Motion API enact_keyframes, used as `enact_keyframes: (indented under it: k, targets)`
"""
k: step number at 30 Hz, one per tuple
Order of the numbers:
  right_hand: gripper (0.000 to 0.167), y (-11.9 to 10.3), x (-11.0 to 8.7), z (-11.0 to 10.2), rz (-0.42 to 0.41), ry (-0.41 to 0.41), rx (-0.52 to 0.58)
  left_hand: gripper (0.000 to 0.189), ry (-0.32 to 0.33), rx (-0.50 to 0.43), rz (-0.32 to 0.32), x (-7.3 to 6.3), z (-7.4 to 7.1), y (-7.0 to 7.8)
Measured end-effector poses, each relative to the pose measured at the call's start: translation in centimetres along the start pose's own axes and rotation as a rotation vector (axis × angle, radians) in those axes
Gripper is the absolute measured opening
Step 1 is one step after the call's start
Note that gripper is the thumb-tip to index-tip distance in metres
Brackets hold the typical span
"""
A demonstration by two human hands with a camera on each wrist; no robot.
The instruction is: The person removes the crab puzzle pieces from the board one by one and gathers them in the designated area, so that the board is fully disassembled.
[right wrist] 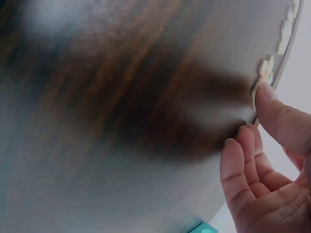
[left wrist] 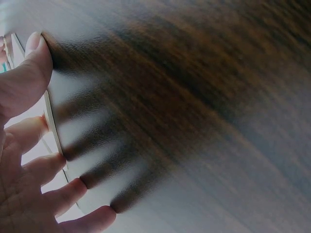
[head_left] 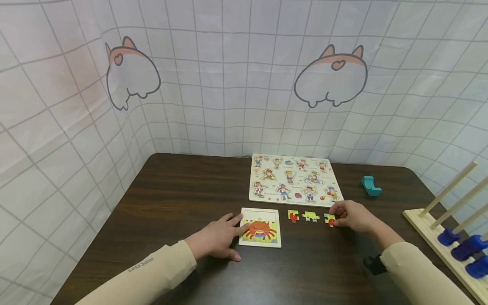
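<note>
Cloth [head_left: 228,84], white and grid-lined, is hung around the far side and flanks of a dark wood table [head_left: 183,186]. On the table's right edge a peg stand [head_left: 427,224] is placed, its rods partly threaded with dark blue pieces [head_left: 468,248]. Near the far edge a large board [head_left: 282,176] covered with small sports figures is laid flat. The left hand [head_left: 221,237] is spread with fingers extended and has nothing gripped; its index finger is rested on the crab puzzle [head_left: 263,231], other fingertips are set against the frame's left side, and its thumb is lowered to the table. The right hand [head_left: 354,217] is nearly closed, the right-hand puzzle piece [head_left: 328,220] being pinched by its edge between thumb and fingertip. A teal block [head_left: 371,187] is seen beyond that hand. Between puzzle and hand, a left puzzle piece [head_left: 293,216] and a middle puzzle piece [head_left: 310,217] are lined up, just below the board.
</note>
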State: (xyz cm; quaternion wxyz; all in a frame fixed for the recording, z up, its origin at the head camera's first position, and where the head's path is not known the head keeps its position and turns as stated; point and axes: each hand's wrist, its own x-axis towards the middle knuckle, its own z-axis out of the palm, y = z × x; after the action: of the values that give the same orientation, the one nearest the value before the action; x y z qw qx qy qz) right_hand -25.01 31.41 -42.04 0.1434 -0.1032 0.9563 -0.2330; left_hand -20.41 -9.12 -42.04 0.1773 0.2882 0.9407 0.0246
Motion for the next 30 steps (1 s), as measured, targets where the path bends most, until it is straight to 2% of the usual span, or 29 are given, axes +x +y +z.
enact_keyframes:
  k: [5, 11, 16, 21, 25, 30]
  targets:
    - [0.014, -1.1, 0.1, 0.1, -0.055, 0.079, -0.042, 0.090, -0.002, -0.002, 0.002, 0.0, 0.0, 0.0]
    - [0.011, -6.2, 1.6, 2.2, -0.207, 0.153, -0.031, 0.090, -0.003, 0.006, -0.002, -0.1, -0.3, 0.1]
    - [0.012, -11.4, 3.4, 5.4, -0.316, 0.077, -0.017, 0.090, 0.002, 0.010, 0.009, -0.2, -0.2, 0.1]
    - [0.010, -15.2, 4.5, 7.5, -0.339, -0.013, -0.050, 0.090, 0.013, 0.017, 0.022, -0.2, -0.1, 0.1]
    - [0.011, -16.4, 4.8, 8.2, -0.336, -0.035, -0.072, 0.090, 0.019, 0.014, 0.029, -0.2, -0.1, 0.1]
    - [0.011, -16.6, 5.0, 8.4, -0.323, -0.042, -0.061, 0.089, 0.025, -0.009, 0.044, -0.3, 0.1, -0.3]
